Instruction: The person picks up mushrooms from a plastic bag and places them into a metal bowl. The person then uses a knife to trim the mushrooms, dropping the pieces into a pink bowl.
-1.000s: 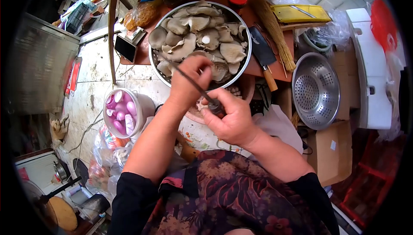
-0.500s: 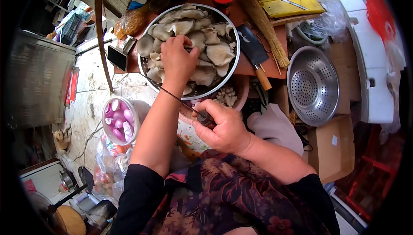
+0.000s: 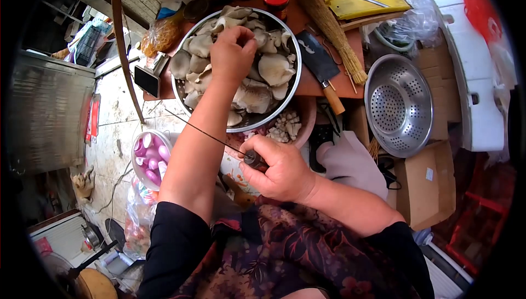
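Oyster mushrooms [image 3: 275, 69] fill a large metal colander [image 3: 297, 74] at the table's front edge. Over the heap my left hand [image 3: 233, 55] has its fingers curled together; what is in them, if anything, is hidden. My right hand [image 3: 282, 170] grips the dark handle of a thin knife [image 3: 205, 133] in front of my body. Its blade shows almost edge-on as a dark line crossing my left forearm and pointing left. Below the colander, a pinkish basin [image 3: 308, 122] contains small pale mushroom pieces [image 3: 286, 126], partly hidden.
Right of the colander lie a cleaver [image 3: 319, 61] and a straw brush [image 3: 342, 41]. Farther right are an empty steel colander [image 3: 399, 106] and a cardboard box [image 3: 430, 187]. A bucket of purple onions [image 3: 152, 156] stands left; a phone [image 3: 147, 81] leans by the table.
My left hand has moved farther toward the back of the mushroom heap. The right hand still holds the knife, whose blade now shows longer past my forearm. The view has shifted slightly.
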A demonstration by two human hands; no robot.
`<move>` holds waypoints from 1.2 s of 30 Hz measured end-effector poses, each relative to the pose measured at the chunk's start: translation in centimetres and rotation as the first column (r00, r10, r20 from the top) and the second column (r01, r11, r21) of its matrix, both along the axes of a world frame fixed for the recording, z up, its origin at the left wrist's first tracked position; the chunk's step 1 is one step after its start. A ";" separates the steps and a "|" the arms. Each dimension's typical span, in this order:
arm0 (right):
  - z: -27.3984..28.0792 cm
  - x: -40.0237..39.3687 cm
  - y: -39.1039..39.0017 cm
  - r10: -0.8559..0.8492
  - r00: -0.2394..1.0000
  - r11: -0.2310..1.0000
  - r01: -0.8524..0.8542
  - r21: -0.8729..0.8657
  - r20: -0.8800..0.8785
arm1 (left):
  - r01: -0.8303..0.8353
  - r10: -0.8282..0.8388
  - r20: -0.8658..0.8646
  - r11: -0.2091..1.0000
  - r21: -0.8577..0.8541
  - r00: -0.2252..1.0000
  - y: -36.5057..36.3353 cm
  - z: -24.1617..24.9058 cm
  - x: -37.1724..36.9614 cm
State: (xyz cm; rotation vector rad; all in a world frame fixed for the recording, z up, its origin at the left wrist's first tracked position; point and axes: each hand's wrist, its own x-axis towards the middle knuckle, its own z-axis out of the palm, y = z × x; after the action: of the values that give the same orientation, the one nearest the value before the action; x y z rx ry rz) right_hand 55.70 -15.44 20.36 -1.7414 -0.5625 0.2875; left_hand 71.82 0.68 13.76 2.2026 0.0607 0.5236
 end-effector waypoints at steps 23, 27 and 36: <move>0.1 1.1 -0.7 -0.087 0.980 0.996 0.088 0.001 -0.181 | 0.140 0.012 -0.315 0.878 0.457 0.949 -1.2 1.4 -1.2; 0.4 1.5 -1.3 -0.093 0.979 0.994 0.101 0.034 -0.183 | 0.131 -0.047 -0.225 0.917 0.376 0.973 -0.6 1.2 -1.8; 0.0 4.5 -2.5 -0.296 0.821 0.789 0.498 0.360 -0.488 | 0.189 -0.189 0.001 0.981 0.030 0.982 -2.9 5.6 -9.8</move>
State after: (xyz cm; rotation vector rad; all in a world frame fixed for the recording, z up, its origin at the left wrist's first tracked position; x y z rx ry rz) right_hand 60.16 -17.97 20.41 -1.2237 0.0689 0.1758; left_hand 62.07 -2.25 19.33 2.2076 -0.1583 0.4242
